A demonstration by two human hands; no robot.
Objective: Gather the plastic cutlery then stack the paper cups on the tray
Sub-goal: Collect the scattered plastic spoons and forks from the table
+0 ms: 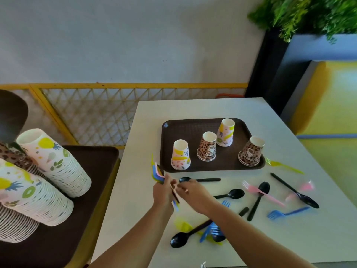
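Observation:
My left hand [163,192] grips a bundle of plastic cutlery [157,174] in pink, blue, yellow and black, just off the brown tray's [193,125] front left corner. My right hand [193,192] meets the bundle from the right; its fingers touch a piece there. Several paper cups stand upside down on the tray: a fruit-print cup [180,154], a leopard-print cup [207,148], another fruit-print cup [225,131] and a leopard-print cup [251,150]. Loose cutlery lies on the white table [251,109]: black spoons [229,194], a pink fork [260,192], a blue fork [286,212], a yellow fork [282,165].
To the left a second brown tray [92,171] carries tall leaning stacks of paper cups [52,161]. A yellow lattice railing [96,109] runs behind it. A planter with green foliage [309,12] stands at the back right, beside a yellow bench [328,97].

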